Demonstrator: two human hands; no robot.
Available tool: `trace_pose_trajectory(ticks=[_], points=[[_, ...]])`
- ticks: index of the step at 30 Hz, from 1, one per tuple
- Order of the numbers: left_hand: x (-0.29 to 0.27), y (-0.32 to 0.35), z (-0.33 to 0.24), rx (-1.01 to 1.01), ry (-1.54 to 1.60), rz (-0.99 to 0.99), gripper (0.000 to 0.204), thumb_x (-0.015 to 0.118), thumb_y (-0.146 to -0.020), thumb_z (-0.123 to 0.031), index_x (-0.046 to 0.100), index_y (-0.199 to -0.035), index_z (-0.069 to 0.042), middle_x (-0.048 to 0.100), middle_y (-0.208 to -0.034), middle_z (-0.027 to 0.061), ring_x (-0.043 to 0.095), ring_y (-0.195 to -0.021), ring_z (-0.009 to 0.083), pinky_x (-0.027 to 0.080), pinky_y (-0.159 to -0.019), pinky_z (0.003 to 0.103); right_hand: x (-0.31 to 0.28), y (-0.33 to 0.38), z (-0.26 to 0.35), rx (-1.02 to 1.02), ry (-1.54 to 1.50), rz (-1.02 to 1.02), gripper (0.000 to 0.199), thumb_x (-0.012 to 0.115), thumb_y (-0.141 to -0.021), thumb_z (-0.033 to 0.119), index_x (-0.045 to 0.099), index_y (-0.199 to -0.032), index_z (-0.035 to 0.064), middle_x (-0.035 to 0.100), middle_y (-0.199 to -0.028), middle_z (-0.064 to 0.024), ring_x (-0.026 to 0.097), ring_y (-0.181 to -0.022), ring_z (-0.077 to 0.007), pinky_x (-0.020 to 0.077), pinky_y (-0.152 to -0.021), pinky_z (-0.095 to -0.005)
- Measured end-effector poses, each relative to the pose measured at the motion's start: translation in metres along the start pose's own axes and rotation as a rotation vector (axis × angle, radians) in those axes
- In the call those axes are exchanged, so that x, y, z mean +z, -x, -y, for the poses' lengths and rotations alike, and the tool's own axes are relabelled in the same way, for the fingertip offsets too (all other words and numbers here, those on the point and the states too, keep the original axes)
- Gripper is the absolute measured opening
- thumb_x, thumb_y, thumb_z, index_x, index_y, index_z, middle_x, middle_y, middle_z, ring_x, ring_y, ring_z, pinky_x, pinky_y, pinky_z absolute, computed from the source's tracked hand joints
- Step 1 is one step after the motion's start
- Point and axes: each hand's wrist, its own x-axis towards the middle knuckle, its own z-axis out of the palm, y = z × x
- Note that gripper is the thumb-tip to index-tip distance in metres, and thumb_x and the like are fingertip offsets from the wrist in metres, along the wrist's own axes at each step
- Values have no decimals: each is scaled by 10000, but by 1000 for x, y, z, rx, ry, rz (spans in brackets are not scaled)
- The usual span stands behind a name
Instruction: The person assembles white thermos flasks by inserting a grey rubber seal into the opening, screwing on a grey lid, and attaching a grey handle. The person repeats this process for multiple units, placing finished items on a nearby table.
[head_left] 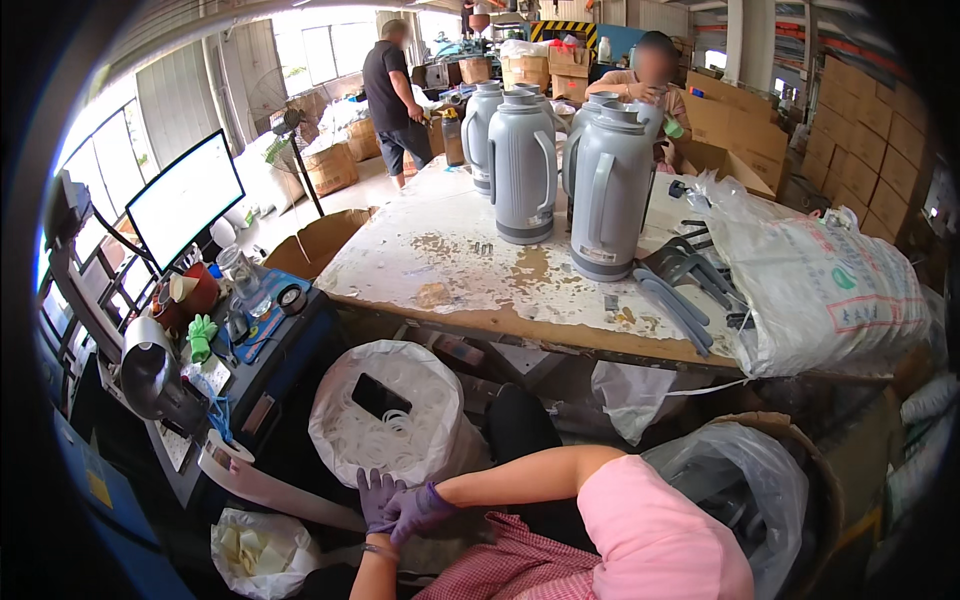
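Both of my hands wear purple gloves and meet low in the middle of the view. My left hand [378,496] has its fingers stretched apart and holds nothing. Across its wrist lies my right hand [420,509], closed on the left glove near the cuff. Just beyond them stands a white sack [323,425] of pale translucent rings [372,440], with a black phone [381,396] lying on top. A curved white strip [285,492] runs beside my left hand. Below it sits a smaller white bag [275,580] with pale pieces inside.
Several grey vacuum jugs [612,190] stand on the worn white table [400,255]. Loose grey handles [678,310] lie beside a woven sack [825,295]. A plastic-lined carton [790,490] is at my right. A monitor [187,200] stands left. Two people [392,90] are beyond.
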Motion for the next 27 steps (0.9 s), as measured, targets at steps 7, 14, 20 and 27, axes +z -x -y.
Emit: trace_pose_trajectory(ticks=[7,14,20,27], points=[[11,-2,-1,27,-84,-90,303,543,-896,-329,731,-968,-103,660,-1103,153,497,-1267,368,209,-1174,641,3,-6,30,94,168,-335,321,657,-886,371,728,-1010,84,711,-1000,-153,652,-988,-346,475,-920,-454],[-82,12,15,-42,253,-404,355,704,-845,-409,720,-928,-64,654,-1165,136,504,-1291,345,264,-1150,631,63,-10,2,273,-1516,217,112,606,-1009,193,646,-1111,172,516,-744,51,425,-529,-21,334,-440,-187],[-37,18,-55,50,482,-340,399,568,-938,-326,635,-1243,-77,596,-1269,141,472,-1296,331,268,-1173,503,-7,1,90,80,259,-242,196,686,-867,241,727,-973,82,712,-914,-159,699,-840,-285,552,-796,-393],[-133,74,-60,-740,1023,9,537,606,-874,-385,585,-1313,-76,601,-1264,153,500,-1301,307,350,-1108,488,53,-27,115,-391,622,-55,429,662,-851,274,665,-1242,99,618,-1292,-141,499,-1301,-388,249,-1172,-560]])
